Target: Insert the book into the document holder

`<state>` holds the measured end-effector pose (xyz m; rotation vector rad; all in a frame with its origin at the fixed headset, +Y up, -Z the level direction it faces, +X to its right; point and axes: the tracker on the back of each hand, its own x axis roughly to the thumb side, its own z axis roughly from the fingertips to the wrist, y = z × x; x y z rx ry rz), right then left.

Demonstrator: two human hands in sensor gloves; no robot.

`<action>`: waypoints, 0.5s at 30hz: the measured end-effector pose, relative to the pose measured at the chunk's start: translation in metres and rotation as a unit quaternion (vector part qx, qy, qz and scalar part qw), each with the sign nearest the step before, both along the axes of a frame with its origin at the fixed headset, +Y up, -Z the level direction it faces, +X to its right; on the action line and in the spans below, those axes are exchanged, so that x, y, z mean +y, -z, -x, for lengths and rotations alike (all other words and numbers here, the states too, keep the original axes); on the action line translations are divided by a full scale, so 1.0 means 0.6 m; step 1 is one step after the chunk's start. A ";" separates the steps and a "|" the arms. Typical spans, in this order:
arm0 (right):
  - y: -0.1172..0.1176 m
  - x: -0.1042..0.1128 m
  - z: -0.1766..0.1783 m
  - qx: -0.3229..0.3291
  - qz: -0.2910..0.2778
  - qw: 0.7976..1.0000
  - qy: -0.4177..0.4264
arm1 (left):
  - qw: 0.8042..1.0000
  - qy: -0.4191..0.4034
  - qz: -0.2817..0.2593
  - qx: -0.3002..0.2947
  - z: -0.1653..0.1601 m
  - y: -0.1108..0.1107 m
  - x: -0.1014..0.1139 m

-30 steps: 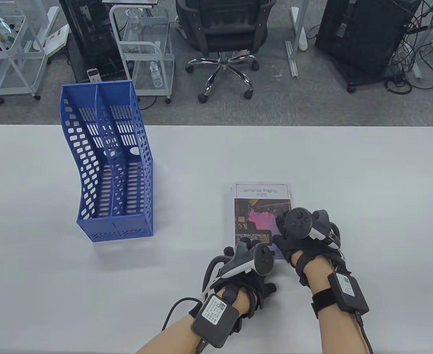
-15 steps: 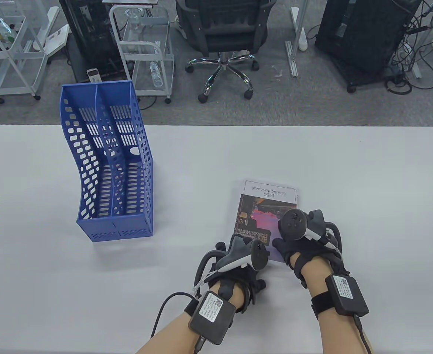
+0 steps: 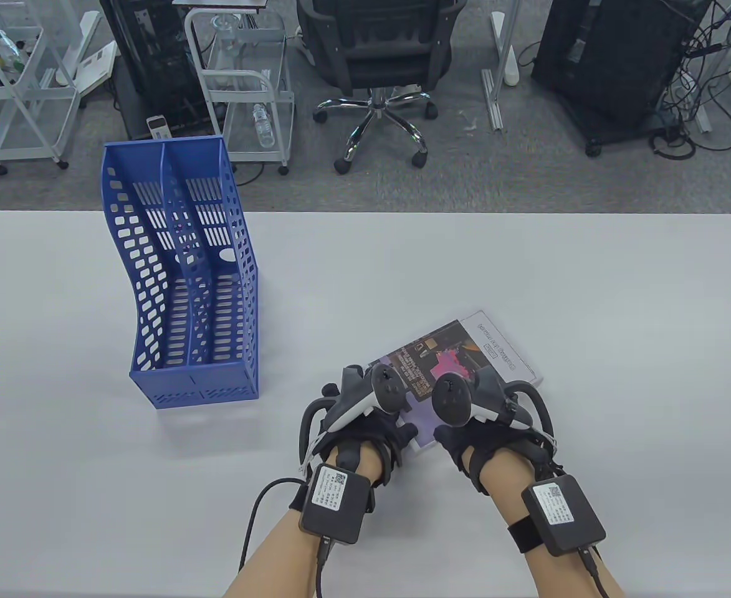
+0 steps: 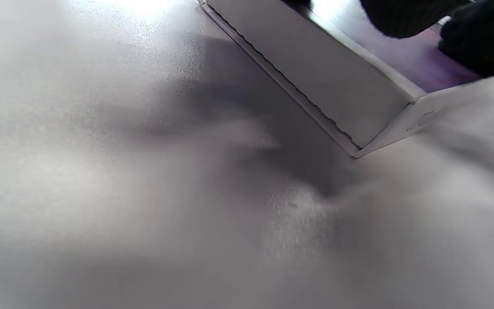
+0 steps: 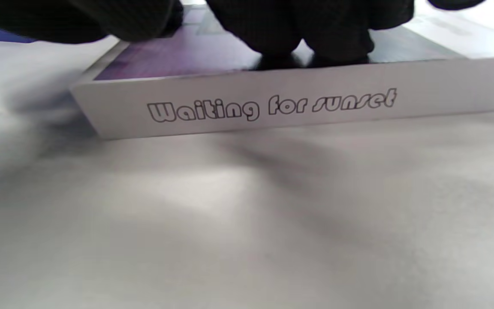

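The book (image 3: 465,352) lies flat on the white table, turned diagonally, its white title strip at the far right. Its spine reads "Waiting for sunset" in the right wrist view (image 5: 272,107). My left hand (image 3: 371,414) rests on the book's near left corner; its fingers (image 4: 478,38) touch the cover above the page edge (image 4: 337,86). My right hand (image 3: 471,408) presses its fingers (image 5: 281,30) on the cover by the spine. The blue perforated document holder (image 3: 178,274) stands upright at the left, two slots open upward, well apart from both hands.
The table's far edge (image 3: 365,213) runs behind the holder. Beyond it stand an office chair (image 3: 371,56), white carts (image 3: 247,81) and black cabinets on the floor.
Both hands have moved left and toward the near edge while turning the book clockwise; it went from roughly square to the table to diagonal. The holder has not moved.
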<state>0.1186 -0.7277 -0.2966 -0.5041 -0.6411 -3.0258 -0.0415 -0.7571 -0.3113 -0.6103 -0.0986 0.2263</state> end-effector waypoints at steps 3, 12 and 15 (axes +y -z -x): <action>-0.010 0.003 0.012 0.012 0.005 1.000 0.001 | 1.000 0.005 -0.002 0.010 0.003 0.011 -0.004; -0.020 0.009 0.025 0.021 0.007 1.000 0.002 | 1.000 0.001 -0.021 0.010 0.003 0.018 -0.005; -0.015 0.018 0.016 0.019 -0.014 1.000 0.016 | 0.999 -0.022 -0.038 0.003 0.002 0.010 0.014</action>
